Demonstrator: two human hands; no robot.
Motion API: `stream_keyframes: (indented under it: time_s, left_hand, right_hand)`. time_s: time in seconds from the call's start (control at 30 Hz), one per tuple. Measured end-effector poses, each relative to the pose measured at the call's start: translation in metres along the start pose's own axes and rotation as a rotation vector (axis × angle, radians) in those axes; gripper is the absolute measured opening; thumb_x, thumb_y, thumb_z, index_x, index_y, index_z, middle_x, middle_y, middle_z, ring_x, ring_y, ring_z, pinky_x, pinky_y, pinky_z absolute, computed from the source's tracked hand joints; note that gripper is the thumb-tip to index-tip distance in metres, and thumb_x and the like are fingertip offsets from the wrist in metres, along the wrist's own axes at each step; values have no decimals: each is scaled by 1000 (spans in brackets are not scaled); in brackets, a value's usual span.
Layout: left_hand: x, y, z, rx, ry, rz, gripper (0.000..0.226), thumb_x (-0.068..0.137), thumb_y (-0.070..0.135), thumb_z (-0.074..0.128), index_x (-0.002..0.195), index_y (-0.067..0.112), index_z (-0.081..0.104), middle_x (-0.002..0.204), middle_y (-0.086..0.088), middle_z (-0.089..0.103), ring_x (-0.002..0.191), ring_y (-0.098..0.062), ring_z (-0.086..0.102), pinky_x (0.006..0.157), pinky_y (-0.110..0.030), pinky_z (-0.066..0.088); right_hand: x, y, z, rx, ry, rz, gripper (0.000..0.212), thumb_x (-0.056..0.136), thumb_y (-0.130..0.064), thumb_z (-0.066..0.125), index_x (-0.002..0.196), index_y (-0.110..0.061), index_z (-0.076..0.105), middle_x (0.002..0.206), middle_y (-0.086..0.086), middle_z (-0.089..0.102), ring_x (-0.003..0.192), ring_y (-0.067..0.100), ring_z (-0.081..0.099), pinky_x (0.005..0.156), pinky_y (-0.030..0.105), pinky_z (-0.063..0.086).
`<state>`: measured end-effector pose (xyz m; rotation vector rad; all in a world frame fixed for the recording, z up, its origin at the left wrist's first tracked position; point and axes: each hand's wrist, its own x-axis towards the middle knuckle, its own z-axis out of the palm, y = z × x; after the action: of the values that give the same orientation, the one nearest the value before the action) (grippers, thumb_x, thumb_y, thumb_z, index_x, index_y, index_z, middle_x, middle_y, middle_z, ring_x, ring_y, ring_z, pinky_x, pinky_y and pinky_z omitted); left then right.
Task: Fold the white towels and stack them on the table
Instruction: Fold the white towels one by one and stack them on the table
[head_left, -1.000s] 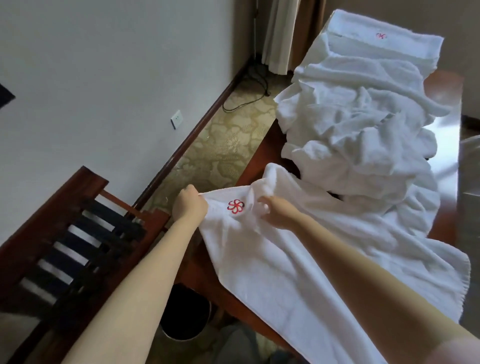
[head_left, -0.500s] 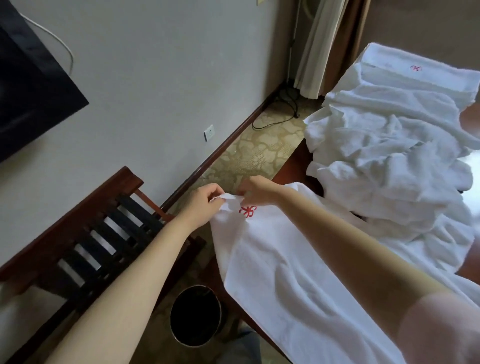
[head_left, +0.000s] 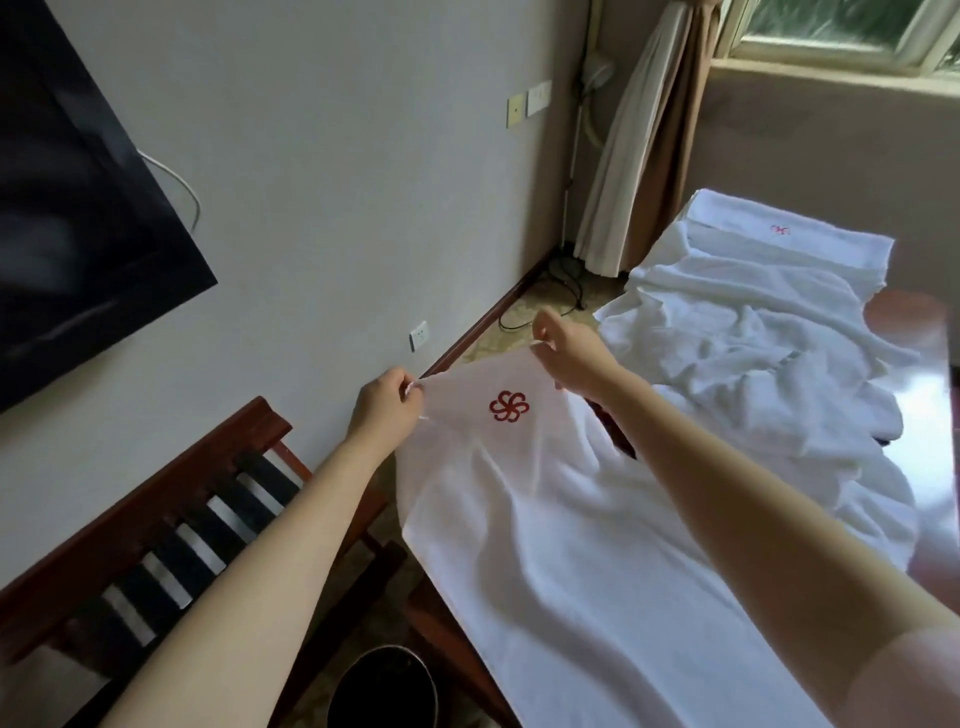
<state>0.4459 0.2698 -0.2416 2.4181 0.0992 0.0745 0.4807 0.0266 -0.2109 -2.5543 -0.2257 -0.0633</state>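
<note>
While the left hand (head_left: 382, 402) pinches one corner of a white towel (head_left: 545, 530) between thumb and curled fingers, the right hand (head_left: 566, 345) pinches the neighbouring corner in the same way, so that the short edge runs taut between them. A red emblem (head_left: 508, 405) of looped petals lies just below that edge, between the two hands. From this grip the cloth slopes back toward the person and spreads, lightly creased, over the near part of the dark wooden table (head_left: 917, 364); its left side hangs past the table's edge. Beyond the right hand lies a heap of unfolded white towels (head_left: 753, 364), rumpled and overlapping, touching the held towel's far side. At the far end of the table sits a folded towel (head_left: 779, 244), flat, its own small red emblem facing up. Left of the table stands a wooden rack (head_left: 171, 499) with black straps across its frame, and a dark round bin (head_left: 384, 686) rests on the floor between rack and table. Background fixtures: a black screen (head_left: 78, 208) on the pale wall, a wall socket (head_left: 418, 335) low down, a drawn curtain (head_left: 644, 156) in the corner and a window (head_left: 841, 26) at upper right.
</note>
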Motion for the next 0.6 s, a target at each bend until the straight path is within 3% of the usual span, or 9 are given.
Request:
stream_keyframes:
  time_s: [0.07, 0.13, 0.23, 0.3, 0.37, 0.47, 0.53, 0.6]
  left_hand:
    - [-4, 13, 2, -29, 46, -17, 21, 99, 17, 43, 79, 10, 46, 78, -8, 51, 68, -21, 46, 51, -26, 29]
    - [-7, 32, 4, -127, 113, -36, 22, 100, 14, 39, 79, 8, 43, 83, -14, 53, 75, -30, 51, 55, -31, 30]
    - [-13, 57, 6, -207, 138, -12, 18, 99, 13, 37, 90, 2, 49, 90, -20, 57, 91, -39, 54, 64, -35, 34]
    - [-16, 67, 6, -222, 129, 23, 20, 99, 13, 37, 93, 0, 52, 86, -18, 57, 84, -39, 51, 64, -36, 38]
    - [-20, 77, 4, -194, 99, 70, 18, 97, 15, 41, 82, 6, 48, 75, -8, 53, 76, -31, 48, 55, -29, 35]
    - [-22, 82, 5, -15, -99, 83, 30, 90, 33, 58, 99, 4, 58, 99, -16, 61, 94, -31, 55, 70, -32, 44]
    - [-21, 81, 7, 66, -172, 79, 24, 88, 31, 60, 97, 9, 57, 98, -10, 56, 89, -25, 53, 63, -24, 40]
    - [-23, 87, 1, 53, -94, 101, 16, 91, 24, 57, 88, 10, 51, 91, -7, 54, 79, -23, 50, 53, -20, 33]
  right_hand:
    - [-3, -2, -21, -67, 108, -47, 10, 96, -19, 46, 93, -21, 36, 77, 3, 52, 61, 26, 48, 53, 31, 32]
    - [-14, 2, -32, -115, 93, -72, 9, 97, -23, 47, 98, -16, 42, 78, 5, 50, 68, 28, 48, 57, 33, 34]
    - [-39, 22, -39, -206, -106, -15, 17, 94, -26, 54, 101, -11, 56, 81, 5, 53, 83, 31, 57, 63, 32, 38]
    - [-57, 42, -41, -300, -246, 46, 17, 92, -28, 57, 93, -11, 60, 83, 7, 57, 88, 29, 60, 64, 30, 38]
    - [-75, 64, -46, -251, -291, 158, 17, 92, -28, 56, 84, -13, 55, 81, 7, 60, 79, 28, 64, 63, 31, 45]
    - [-90, 85, -55, -20, -199, 320, 13, 96, -27, 52, 91, -15, 53, 87, 8, 61, 71, 25, 70, 70, 39, 55]
    - [-88, 85, -63, 95, -91, 348, 16, 97, -24, 50, 87, -12, 54, 86, 11, 61, 64, 22, 69, 69, 41, 55]
    - [-82, 71, -76, 221, 52, 316, 18, 95, -22, 53, 79, -13, 54, 81, 12, 61, 54, 17, 66, 63, 38, 55]
